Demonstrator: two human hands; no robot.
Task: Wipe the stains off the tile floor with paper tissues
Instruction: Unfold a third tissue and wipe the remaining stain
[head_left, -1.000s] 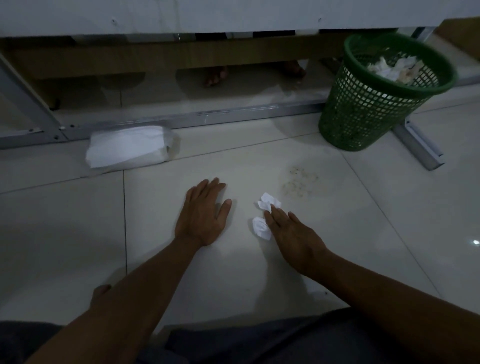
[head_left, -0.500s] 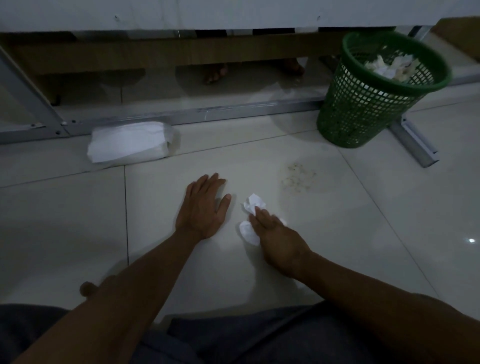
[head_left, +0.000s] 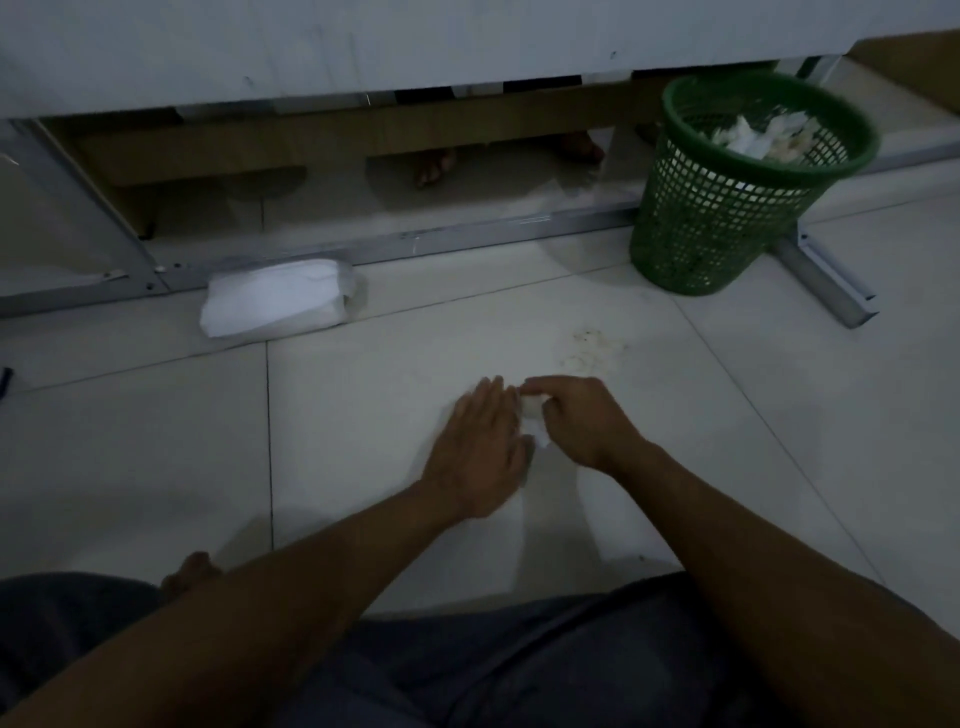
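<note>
Half a second before, the right hand (head_left: 582, 423) had pressed the small crumpled white paper tissue (head_left: 535, 422) flat-fingered; now its curled fingers pinched the wad, while the left hand (head_left: 480, 447), fingers straight on the pale tile floor (head_left: 363, 415), had slid up beside it. The tissue sat just short of the faint brownish speckled stain (head_left: 592, 348), with the green mesh plastic wastebasket (head_left: 727, 208) well beyond that stain. Judging by this, the stain had not yet been wiped and the wad was being gathered for it.

Bare forearms, no sleeves reaching the wrists; dark grey-blue trousers (head_left: 519, 670) over the legs; bare toes (head_left: 189, 571) left of the trousers.
</note>
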